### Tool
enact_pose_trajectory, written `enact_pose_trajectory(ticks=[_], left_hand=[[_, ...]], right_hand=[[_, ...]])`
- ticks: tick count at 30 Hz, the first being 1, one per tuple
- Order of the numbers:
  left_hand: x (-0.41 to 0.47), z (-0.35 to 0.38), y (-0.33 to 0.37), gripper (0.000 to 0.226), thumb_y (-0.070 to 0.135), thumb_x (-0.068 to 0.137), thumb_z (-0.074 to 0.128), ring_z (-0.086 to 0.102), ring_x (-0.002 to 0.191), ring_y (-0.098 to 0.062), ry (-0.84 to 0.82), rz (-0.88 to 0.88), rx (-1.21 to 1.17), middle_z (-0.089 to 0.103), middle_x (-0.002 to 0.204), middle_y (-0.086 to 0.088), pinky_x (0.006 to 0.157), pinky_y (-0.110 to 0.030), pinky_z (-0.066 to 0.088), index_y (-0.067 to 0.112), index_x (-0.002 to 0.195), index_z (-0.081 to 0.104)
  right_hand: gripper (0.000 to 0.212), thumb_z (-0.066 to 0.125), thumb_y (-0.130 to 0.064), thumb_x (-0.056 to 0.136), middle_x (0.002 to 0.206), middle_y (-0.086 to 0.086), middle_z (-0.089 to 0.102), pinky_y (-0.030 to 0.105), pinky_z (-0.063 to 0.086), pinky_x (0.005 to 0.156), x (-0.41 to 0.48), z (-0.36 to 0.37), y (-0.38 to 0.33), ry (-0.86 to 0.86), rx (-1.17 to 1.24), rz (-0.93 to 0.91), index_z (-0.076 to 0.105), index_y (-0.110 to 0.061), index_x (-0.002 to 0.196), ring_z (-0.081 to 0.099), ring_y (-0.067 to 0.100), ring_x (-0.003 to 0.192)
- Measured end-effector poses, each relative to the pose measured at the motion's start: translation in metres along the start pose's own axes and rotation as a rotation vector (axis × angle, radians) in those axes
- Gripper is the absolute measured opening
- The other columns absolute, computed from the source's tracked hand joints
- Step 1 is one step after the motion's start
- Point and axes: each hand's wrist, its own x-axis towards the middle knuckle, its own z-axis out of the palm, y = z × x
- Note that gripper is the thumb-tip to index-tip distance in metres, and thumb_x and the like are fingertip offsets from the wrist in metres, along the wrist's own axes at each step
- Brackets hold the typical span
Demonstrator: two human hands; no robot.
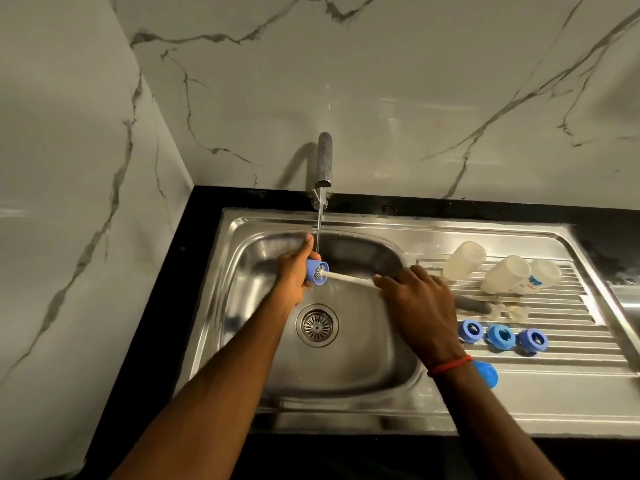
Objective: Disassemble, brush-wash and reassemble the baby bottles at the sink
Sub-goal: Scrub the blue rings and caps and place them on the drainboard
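Observation:
My left hand (pixel 293 271) grips a blue bottle cap (pixel 316 271) over the sink basin (pixel 363 368), right under the running tap stream. My right hand (pixel 415 299) holds the white handle of a bottle brush (pixel 349 278), whose bristle head sits inside the cap. On the draining board lie three clear bottle bodies (pixel 464 260) (pixel 506 274) (pixel 545 273) on their sides, three blue screw rings (pixel 470 330) (pixel 499 336) (pixel 533 341) in a row, and clear teats (pixel 517 313). Another blue cap (pixel 486 374) shows behind my right wrist.
The tap (pixel 325 161) stands at the back of the steel sink and water runs from it. A drain strainer (pixel 316 325) sits at the basin's middle. A dark grey handle (pixel 472 306) lies on the ridged draining board (pixel 588 341). Marble walls close the left and back.

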Motion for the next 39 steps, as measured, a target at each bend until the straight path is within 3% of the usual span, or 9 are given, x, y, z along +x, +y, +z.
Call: enact_pose_trajectory(ticks=[3,9,15,20,25,30,33,36,39], left_hand=[[-0.011,0.000,0.002,0.049,0.054,0.093,0.061,0.056,0.049,-0.013,0.044,0.011,-0.044,0.061,0.053,0.002,0.053,-0.025,0.037,0.014,0.065,0.058],[-0.013,-0.009,0.022,0.053,0.051,0.096,0.058,0.059,0.057,-0.021,0.179,0.090,-0.056,0.064,0.064,-0.004,0.049,-0.024,0.049,0.009,0.064,0.061],[-0.023,-0.004,0.029,0.054,0.053,0.097,0.055,0.062,0.050,-0.017,0.181,0.160,0.009,0.065,0.060,-0.002,0.046,-0.025,0.050,0.010,0.064,0.063],[-0.028,-0.012,0.020,0.053,0.052,0.099,0.053,0.059,0.051,-0.018,0.136,0.118,0.107,0.066,0.066,-0.004,0.040,-0.020,0.044,0.008,0.069,0.063],[-0.040,-0.001,0.035,0.063,0.065,0.095,0.048,0.061,0.055,-0.019,0.093,0.133,0.238,0.068,0.069,-0.007,0.047,-0.023,0.044,0.009,0.073,0.066],[-0.063,0.004,0.033,0.060,0.071,0.092,0.047,0.058,0.049,-0.012,-0.001,-0.051,0.379,0.063,0.072,-0.006,0.033,-0.013,0.036,0.013,0.084,0.059],[-0.063,0.000,0.025,0.056,0.064,0.094,0.050,0.058,0.042,-0.010,0.084,0.054,0.384,0.064,0.067,-0.005,0.033,-0.015,0.037,0.012,0.078,0.061],[-0.060,0.000,0.015,0.059,0.058,0.097,0.052,0.061,0.050,-0.018,0.075,0.135,0.335,0.064,0.059,-0.005,0.044,-0.023,0.048,0.009,0.064,0.060],[-0.063,0.001,0.001,0.056,0.054,0.097,0.055,0.057,0.048,-0.017,0.043,0.064,0.216,0.060,0.057,-0.005,0.048,-0.025,0.046,0.011,0.061,0.055]], right_hand=[[0.022,0.076,-0.016,0.082,0.086,0.007,0.067,0.035,0.045,0.063,0.000,0.001,-0.005,0.053,-0.065,0.034,0.072,-0.020,0.103,0.063,0.031,0.076],[0.022,0.051,-0.038,0.098,0.074,0.008,0.067,0.040,0.051,0.058,-0.017,0.013,-0.030,-0.336,0.259,0.018,0.063,-0.020,0.102,0.065,0.035,0.067],[0.028,0.051,-0.040,0.100,0.077,0.011,0.069,0.041,0.053,0.064,-0.012,0.017,-0.009,-0.301,0.465,0.149,0.069,-0.019,0.099,0.065,0.035,0.071],[0.018,0.063,-0.026,0.097,0.070,0.003,0.065,0.026,0.044,0.065,-0.002,-0.002,0.002,-0.561,0.703,-0.012,0.073,-0.011,0.092,0.061,0.020,0.065],[0.028,0.078,-0.023,0.084,0.077,0.007,0.068,0.033,0.046,0.055,-0.018,0.007,0.015,0.043,0.122,0.047,0.074,-0.023,0.111,0.064,0.033,0.066],[0.031,0.075,-0.012,0.085,0.088,0.004,0.068,0.035,0.043,0.062,-0.028,0.016,0.024,0.327,0.001,-0.115,0.073,-0.022,0.114,0.060,0.027,0.076],[0.018,0.069,-0.027,0.090,0.076,0.009,0.070,0.034,0.049,0.052,-0.024,0.007,0.024,-0.025,0.234,-0.182,0.075,-0.018,0.105,0.065,0.030,0.062],[0.027,0.060,-0.033,0.099,0.062,0.008,0.058,0.028,0.036,0.042,-0.023,-0.015,0.019,-0.794,1.092,0.454,0.074,-0.011,0.099,0.043,0.017,0.043],[0.028,0.060,-0.033,0.099,0.064,0.008,0.050,0.024,0.028,0.044,-0.021,-0.026,0.026,-0.998,1.116,0.553,0.073,-0.010,0.107,0.035,0.015,0.045]])
